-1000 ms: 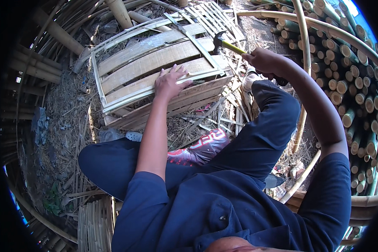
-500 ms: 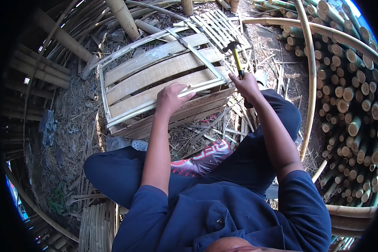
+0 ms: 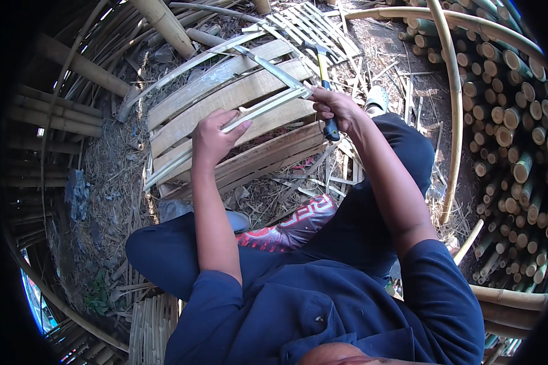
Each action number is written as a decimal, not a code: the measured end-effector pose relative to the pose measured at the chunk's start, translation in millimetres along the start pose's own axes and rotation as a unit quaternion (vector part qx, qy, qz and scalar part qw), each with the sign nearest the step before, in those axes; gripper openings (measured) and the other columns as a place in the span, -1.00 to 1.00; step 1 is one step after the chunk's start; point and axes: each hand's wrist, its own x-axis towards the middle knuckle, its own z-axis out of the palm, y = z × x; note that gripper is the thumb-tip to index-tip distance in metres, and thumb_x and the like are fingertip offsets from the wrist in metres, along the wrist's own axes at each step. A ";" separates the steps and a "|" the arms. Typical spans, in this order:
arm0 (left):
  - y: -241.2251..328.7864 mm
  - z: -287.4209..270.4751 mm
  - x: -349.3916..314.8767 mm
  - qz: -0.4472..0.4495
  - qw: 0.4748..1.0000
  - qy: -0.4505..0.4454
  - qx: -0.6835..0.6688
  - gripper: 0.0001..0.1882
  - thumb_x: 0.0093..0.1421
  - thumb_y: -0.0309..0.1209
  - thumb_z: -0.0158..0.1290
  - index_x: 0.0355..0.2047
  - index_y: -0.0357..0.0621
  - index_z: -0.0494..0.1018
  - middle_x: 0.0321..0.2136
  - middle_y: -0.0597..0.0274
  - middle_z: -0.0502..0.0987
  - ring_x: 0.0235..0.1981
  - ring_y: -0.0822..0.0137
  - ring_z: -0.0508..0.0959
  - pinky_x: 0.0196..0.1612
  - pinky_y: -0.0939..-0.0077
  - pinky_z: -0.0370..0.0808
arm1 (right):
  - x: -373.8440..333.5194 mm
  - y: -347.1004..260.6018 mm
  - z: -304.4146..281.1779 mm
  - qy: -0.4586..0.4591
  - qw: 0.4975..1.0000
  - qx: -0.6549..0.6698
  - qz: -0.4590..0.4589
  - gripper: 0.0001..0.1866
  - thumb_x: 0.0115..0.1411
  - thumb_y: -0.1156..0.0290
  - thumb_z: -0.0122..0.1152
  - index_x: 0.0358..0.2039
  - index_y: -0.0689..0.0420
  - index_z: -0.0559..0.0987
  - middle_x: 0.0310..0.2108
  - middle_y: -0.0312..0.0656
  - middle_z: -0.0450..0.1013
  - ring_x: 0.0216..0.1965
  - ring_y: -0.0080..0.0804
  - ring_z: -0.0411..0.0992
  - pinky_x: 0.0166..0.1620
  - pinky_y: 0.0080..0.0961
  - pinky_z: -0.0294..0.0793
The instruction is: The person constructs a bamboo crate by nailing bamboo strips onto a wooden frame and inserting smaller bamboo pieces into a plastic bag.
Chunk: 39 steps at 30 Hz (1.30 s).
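A frame of pale bamboo strips (image 3: 260,112) lies tilted over a slatted wooden crate (image 3: 195,132) in front of me. My left hand (image 3: 213,137) is closed round the frame's near strip, thumb on the near side. At the frame's right corner is my right hand (image 3: 338,109), its fingertips touching the strips there. That same hand keeps a claw hammer (image 3: 323,70) with a yellow and black handle against its palm. The hammer's head points away from me, and the butt of the handle sticks out below my fingers.
Cut bamboo poles (image 3: 523,134) are stacked at the right, behind a bent pole (image 3: 452,109). A slatted panel (image 3: 313,27) lies beyond the crate. A red and grey printed sack (image 3: 292,228) rests between my legs. Bamboo scraps litter the ground. Bundled strips (image 3: 149,328) stand at lower left.
My left hand has slid left along the near strip. My right hand has come left onto the frame's corner, hammer still in it. The frame's right corner has shifted away and left.
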 end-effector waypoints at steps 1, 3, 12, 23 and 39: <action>-0.2 -2.7 -0.3 -0.008 1.000 -0.001 -0.010 -0.58 0.13 -0.11 0.37 -0.17 -0.20 0.68 -0.29 0.12 0.67 -0.29 0.10 0.68 -0.23 0.32 0.56 | -0.9 -0.7 2.2 0.001 1.000 0.002 -0.001 -0.80 0.38 0.37 0.26 -0.22 0.19 0.43 -0.56 -0.45 0.23 -0.66 -0.82 0.10 -0.71 -0.81 0.07; -7.1 -8.5 -1.4 0.004 1.000 -0.001 -0.018 -0.56 0.15 -0.12 0.36 -0.16 -0.26 0.67 -0.29 0.08 0.67 -0.30 0.08 0.67 -0.22 0.34 0.56 | -3.6 -4.3 10.2 -0.036 0.999 -0.009 0.025 -0.78 0.42 0.33 0.21 -0.17 0.23 0.45 -0.49 -0.36 0.41 -0.68 -0.83 0.08 -0.71 -0.81 0.07; -19.5 -46.6 13.9 0.083 0.996 0.042 -0.003 -0.48 0.34 -0.03 0.17 -0.09 -0.34 0.62 -0.41 -0.05 0.58 -0.40 0.08 0.60 -0.27 0.39 0.48 | -11.1 -19.0 56.4 -0.065 0.997 -0.045 -0.018 -0.58 0.33 0.09 0.35 -0.29 0.24 0.49 -0.39 -0.29 0.52 -0.71 -0.83 0.05 -0.74 -0.83 0.03; -36.1 -74.8 28.3 0.052 0.994 0.082 -0.049 -0.47 0.45 0.00 0.03 -0.13 -0.31 0.66 -0.55 0.20 0.55 -0.47 0.43 0.50 -0.31 0.51 0.46 | -1.5 -17.1 65.7 0.169 0.937 -0.302 -0.047 -0.47 0.36 -0.05 0.24 -0.54 0.12 0.38 -0.67 -0.35 0.30 -0.74 -0.57 0.15 -0.64 -0.51 0.17; -21.9 -32.9 -1.0 0.004 0.996 -0.007 -0.089 -0.52 0.20 -0.16 0.35 -0.13 -0.42 0.63 -0.30 -0.07 0.69 -0.25 0.27 0.69 -0.12 0.45 0.55 | 54.6 42.5 4.6 0.259 0.677 -0.650 -0.229 -0.84 0.18 0.54 0.15 -0.35 0.40 0.62 -0.29 0.28 0.56 -0.20 0.25 0.59 -0.09 -0.01 0.60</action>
